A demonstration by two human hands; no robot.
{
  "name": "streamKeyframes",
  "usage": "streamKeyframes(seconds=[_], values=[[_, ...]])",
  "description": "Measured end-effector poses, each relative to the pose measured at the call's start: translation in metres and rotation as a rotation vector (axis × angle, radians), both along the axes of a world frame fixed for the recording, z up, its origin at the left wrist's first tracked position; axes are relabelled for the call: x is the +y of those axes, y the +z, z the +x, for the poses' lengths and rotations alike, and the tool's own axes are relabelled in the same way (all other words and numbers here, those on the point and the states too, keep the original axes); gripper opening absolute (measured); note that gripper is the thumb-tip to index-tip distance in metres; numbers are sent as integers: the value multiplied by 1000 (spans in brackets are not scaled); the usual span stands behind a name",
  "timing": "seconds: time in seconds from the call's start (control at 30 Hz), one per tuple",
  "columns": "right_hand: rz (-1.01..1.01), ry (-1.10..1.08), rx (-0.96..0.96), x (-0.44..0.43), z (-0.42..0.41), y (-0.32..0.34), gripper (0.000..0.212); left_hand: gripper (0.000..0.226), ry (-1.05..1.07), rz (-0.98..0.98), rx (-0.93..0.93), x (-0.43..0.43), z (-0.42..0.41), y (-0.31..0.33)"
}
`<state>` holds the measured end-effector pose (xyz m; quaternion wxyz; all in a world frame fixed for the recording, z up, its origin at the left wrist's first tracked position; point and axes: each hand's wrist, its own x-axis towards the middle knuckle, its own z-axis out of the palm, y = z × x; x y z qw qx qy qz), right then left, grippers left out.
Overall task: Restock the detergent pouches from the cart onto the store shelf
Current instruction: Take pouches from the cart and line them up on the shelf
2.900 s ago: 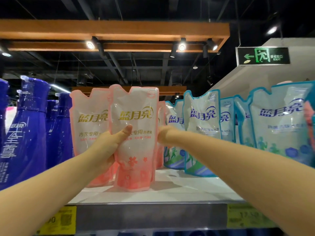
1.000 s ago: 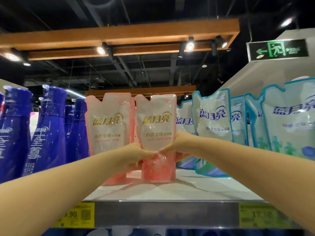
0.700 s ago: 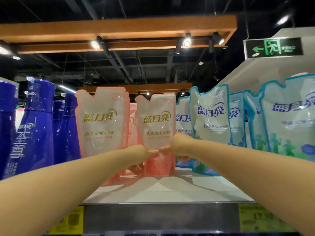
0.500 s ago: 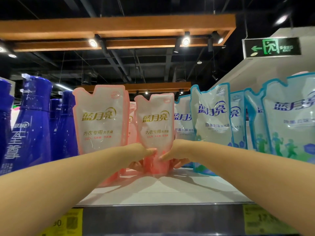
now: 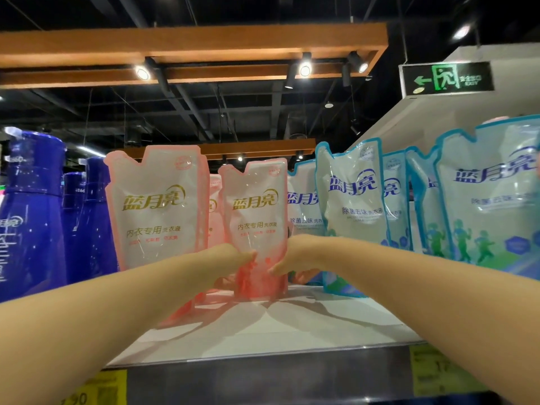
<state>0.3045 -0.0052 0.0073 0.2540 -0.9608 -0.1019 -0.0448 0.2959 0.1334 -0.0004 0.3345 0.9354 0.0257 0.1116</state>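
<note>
Pink-edged clear plastic detergent pouch w/ gold lettering (image 5: 257, 229) stands upright on white shelf board (image 5: 292, 331), base on board, approx. mid-depth. L hand (image 5: 230, 258) grasps pouch at lower left edge. R hand (image 5: 295, 255) grasps it at lower right edge, thumb on front, fingers behind. Second pink-edged pouch (image 5: 157, 206) stands just beside it on left, nearer shelf front. Dark blue plastic bottles (image 5: 32, 214) at far left. Blue-edged pouches (image 5: 353, 206) at right, the first just beside R hand. Yellow price tags (image 5: 96, 387) on front rail.
</note>
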Motion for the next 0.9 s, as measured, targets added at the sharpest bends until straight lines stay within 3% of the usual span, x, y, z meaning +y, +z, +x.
streamKeyframes(seconds=[0.13,0.23,0.33,0.43,0.53,0.6,0.7,0.77,0.9], values=[[-9,-51,-222,-21,-24,31,26,86,1,-68,-228,-9,-17,23],[-11,-168,-505,-49,-37,51,24,77,-98,-15,-523,-22,-23,38],[5,-302,-825,-83,-51,58,25,62,-221,-127,-428,-50,-24,43],[161,-376,-928,-113,-49,53,34,62,-339,-253,-239,-79,-20,40],[336,-418,-785,-136,-41,43,60,65,-437,-314,-74,-102,-11,31],[469,-343,-524,-146,-36,36,81,55,-490,-379,9,-114,-5,27],[515,-238,-180,-158,-25,22,105,49,-472,-514,36,-122,4,29],[520,-207,-89,-163,-17,13,106,46,-449,-543,29,-123,9,30],[431,-192,-48,-156,-5,5,84,49,-404,-470,35,-126,17,24]])
